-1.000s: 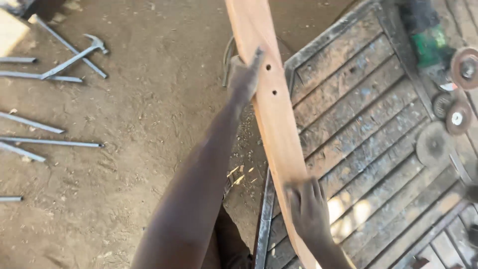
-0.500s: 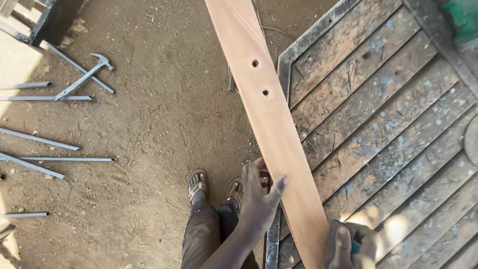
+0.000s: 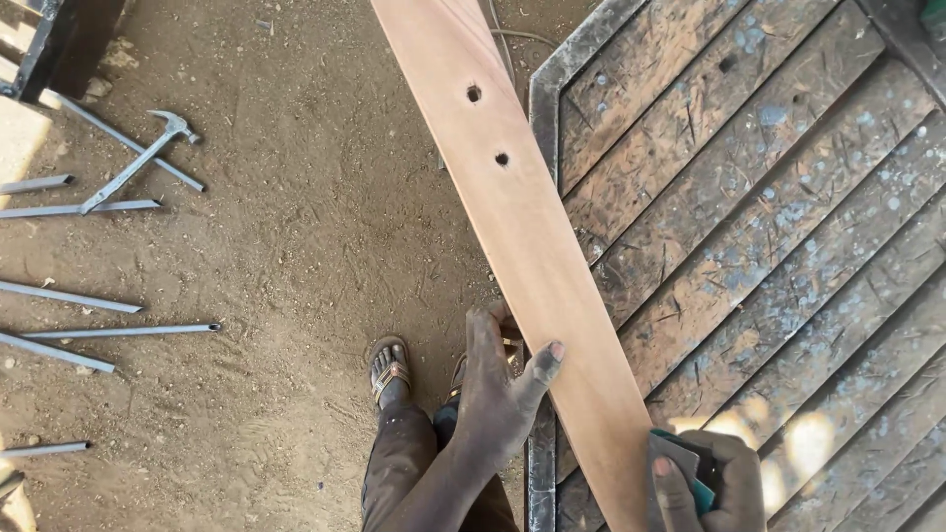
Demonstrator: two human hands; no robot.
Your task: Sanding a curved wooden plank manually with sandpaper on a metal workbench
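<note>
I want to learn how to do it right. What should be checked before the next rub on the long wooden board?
1. Left hand steadying the board: ok, thumb on its face, fingers at its edge.
2. Right hand gripping the sanding block: ok, on the board's near end.
3. Board supported: ok, it lies across the slatted table.
4. Two holes away from the hands: ok.
5. Feet protected: not ok, open sandals.
6. Ground by feet: ok, hammer and metal rods lie off to the side.
</note>
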